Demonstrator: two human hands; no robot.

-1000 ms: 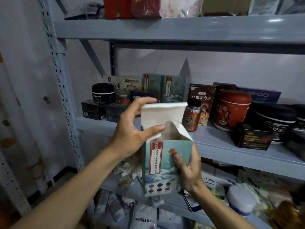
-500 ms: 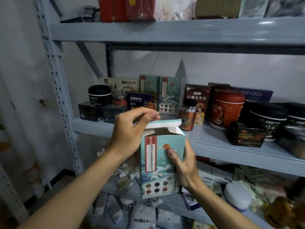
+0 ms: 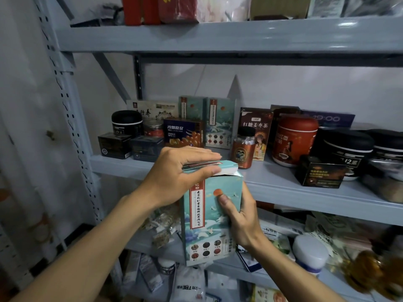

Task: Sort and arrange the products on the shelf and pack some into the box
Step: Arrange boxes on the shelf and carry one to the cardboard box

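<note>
Your left hand [image 3: 176, 173] pinches lid flap [image 3: 210, 165], nearly closed; right hand [image 3: 242, 219] grips teal box [image 3: 208, 234]; contents hidden.

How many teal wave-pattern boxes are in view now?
3: the held box in left hand and right hand; two shelf boxes side by side at the back. More may be hidden.

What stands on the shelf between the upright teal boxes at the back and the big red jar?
In the head view, a dark brown tea box stands there, with a small amber bottle in front of it.
</note>
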